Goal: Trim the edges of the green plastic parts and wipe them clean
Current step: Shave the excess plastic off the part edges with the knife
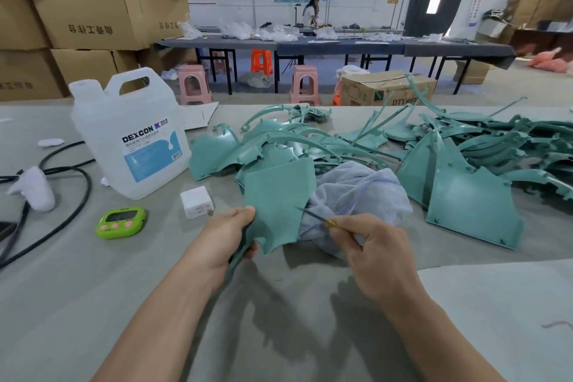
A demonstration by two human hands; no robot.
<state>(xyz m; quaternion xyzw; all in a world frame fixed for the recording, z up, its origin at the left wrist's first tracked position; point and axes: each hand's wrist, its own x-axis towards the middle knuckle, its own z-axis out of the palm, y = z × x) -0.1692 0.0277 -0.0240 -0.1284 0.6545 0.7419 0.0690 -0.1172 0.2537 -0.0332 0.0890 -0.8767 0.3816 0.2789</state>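
The green part (276, 195) being worked on is held up just above the desk (155, 288), right in front of the grey cloth (356, 192). The left hand (231, 234) grips its lower left corner, thumb on the front face and fingers curled behind. The right hand (369, 248) pinches a thin yellow-handled trimming tool (316, 218), with the tip right at the part's right edge.

My guess is these panels are light, thin and a bit springy, so the sheet will probably flex if you push on an edge far from your grip. I'd hold close to whichever edge is getting trimmed. The surface looks matte, so it's probably not slippery, but the little tabs and pegs look snappable.

Around it, the pile of green parts (465, 146) sprawls across the back and right of the desk, all tangled curved strips and panels, so pulling one out could drag its neighbours along. One big panel (471, 205) leans just right of the cloth. Off to the left there's a white Dexcon jug (130, 139), a white charger (196, 202), a green timer (121, 222) and a black cable (77, 195). Nothing's really blocking the hands.
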